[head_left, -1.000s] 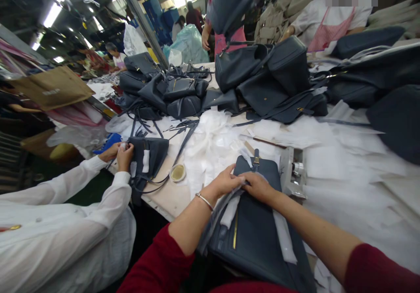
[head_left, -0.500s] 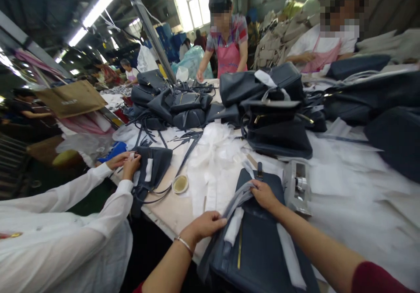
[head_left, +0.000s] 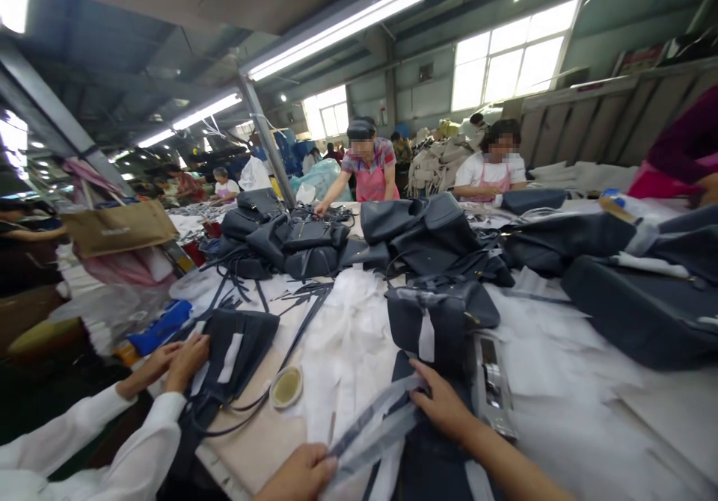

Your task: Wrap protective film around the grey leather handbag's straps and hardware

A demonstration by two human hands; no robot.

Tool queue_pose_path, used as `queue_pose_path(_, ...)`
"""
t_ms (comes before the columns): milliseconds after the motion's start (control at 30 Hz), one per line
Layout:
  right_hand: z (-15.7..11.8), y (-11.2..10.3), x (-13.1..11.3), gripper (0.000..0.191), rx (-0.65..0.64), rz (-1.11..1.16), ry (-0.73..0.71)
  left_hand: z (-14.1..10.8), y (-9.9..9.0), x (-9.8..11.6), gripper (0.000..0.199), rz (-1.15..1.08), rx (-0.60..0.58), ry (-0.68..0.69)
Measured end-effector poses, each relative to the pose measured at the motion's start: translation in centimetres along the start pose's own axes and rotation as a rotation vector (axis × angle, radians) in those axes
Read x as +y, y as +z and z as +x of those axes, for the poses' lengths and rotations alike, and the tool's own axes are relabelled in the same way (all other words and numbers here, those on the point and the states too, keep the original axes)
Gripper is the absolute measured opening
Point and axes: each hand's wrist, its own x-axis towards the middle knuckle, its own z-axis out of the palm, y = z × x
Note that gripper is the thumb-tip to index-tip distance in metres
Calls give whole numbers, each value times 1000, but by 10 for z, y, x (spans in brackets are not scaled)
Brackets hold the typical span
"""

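A dark navy bag strap (head_left: 373,410) wrapped in translucent film runs as a doubled length between my hands. My left hand (head_left: 303,472), low in the view, pinches its near end between thumb and fingers. My right hand (head_left: 443,405) is closed on the far end, over the upper part of a navy backpack (head_left: 431,452). The backpack lies on the table in front of me, with white wrapping on its straps; its lower part is cut off by the frame. Beyond my right hand sits another navy bag (head_left: 407,327) with a white-wrapped tab.
A metal box-like device (head_left: 492,381) stands right of the backpack. A tape roll (head_left: 286,387) lies left, near a co-worker's hands (head_left: 182,363) working on a dark bag (head_left: 247,344). White sheets (head_left: 561,381) cover the right side. Piled navy bags (head_left: 314,235) and other workers are behind.
The view has tilted upward, so my hands and the backpack sit lower in it. The strap now stretches out between my hands, away from the backpack's side.
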Motion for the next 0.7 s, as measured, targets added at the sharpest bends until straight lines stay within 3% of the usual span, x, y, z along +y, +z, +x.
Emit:
queue_pose_path(100, -14, -17, -42, 83, -59, -175, -238, -16, -6, 44, 33, 23, 77, 74)
queue_pose_path(167, -21, -17, -73, 91, -135, -248, -427, -25, -3, 76, 31, 49, 92, 167)
queue_pose_path(267, -24, -5, -97, 74, -172, -298, -523, -37, 6, 110, 28, 54, 79, 263)
queue_pose_path(367, -21, 2, -92, 45, -112, -323, -455, -44, 11, 110, 31, -12, -9, 278)
queue_pose_path(467, -17, -4, -80, 36, -47, -379, -433, -46, 11, 89, 50, -48, -158, 323)
queue_pose_path(567, -18, -8, -81, 28, -63, -473, -464, -46, 13, 76, 64, -91, -235, 354)
queue_pose_path(700, -18, 0, -91, 15, -97, -570, -552, -45, 21, 89, 67, -197, -301, 370)
